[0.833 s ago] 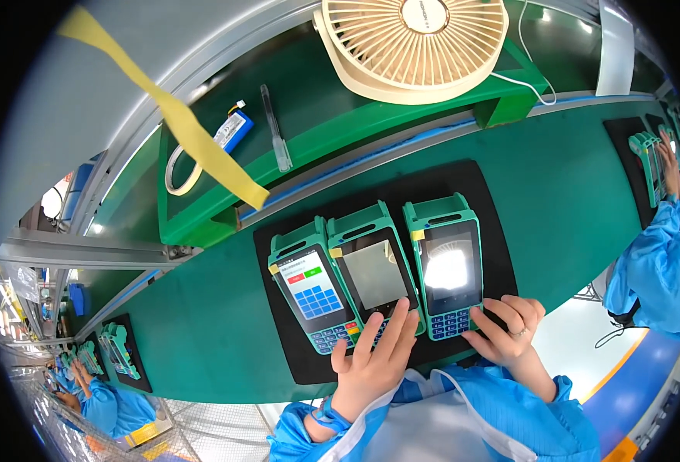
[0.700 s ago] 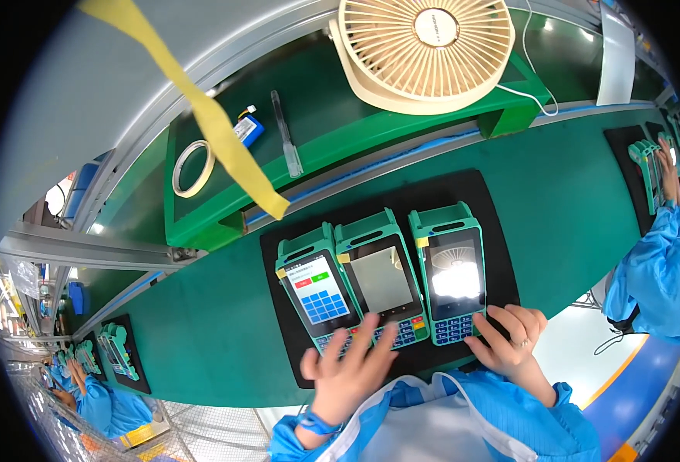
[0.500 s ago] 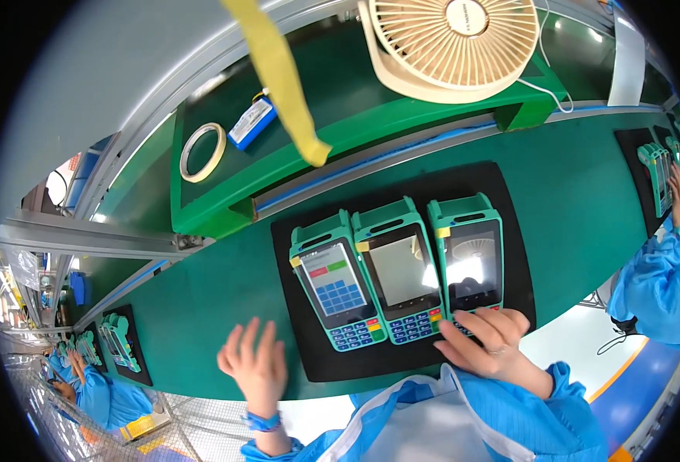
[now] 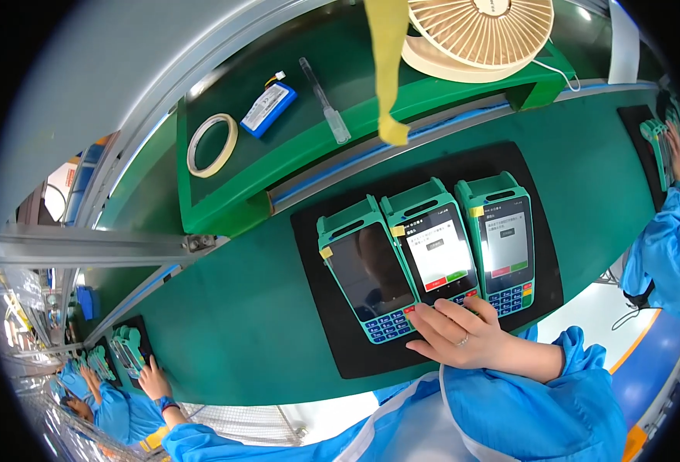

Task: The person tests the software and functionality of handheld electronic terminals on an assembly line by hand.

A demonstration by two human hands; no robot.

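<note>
Three green payment terminals lie side by side on a black mat (image 4: 353, 362). The left terminal (image 4: 371, 269) has a dark screen; the middle terminal (image 4: 436, 246) and the right terminal (image 4: 507, 239) show lit pages with red and green buttons. Over the middle one's keypad lies my right hand (image 4: 463, 335), a ring on one finger, its fingers apart and holding nothing. Far to the left, my left hand (image 4: 153, 383) reaches out with a finger extended beside another green terminal (image 4: 128, 350) on its own mat. Whether it touches that terminal is unclear.
On a raised green shelf are a tape roll (image 4: 212, 145), a blue battery pack (image 4: 268, 109), a clear slim tool (image 4: 326, 104) and a cream fan (image 4: 482, 35). A yellow strip (image 4: 388, 73) hangs in front. Co-workers in blue sit at left (image 4: 116, 408) and right (image 4: 659, 262).
My left hand has moved far left toward another terminal. My right hand has shifted onto the middle keypad. The left screen has gone dark; the middle and right screens have lit up.
</note>
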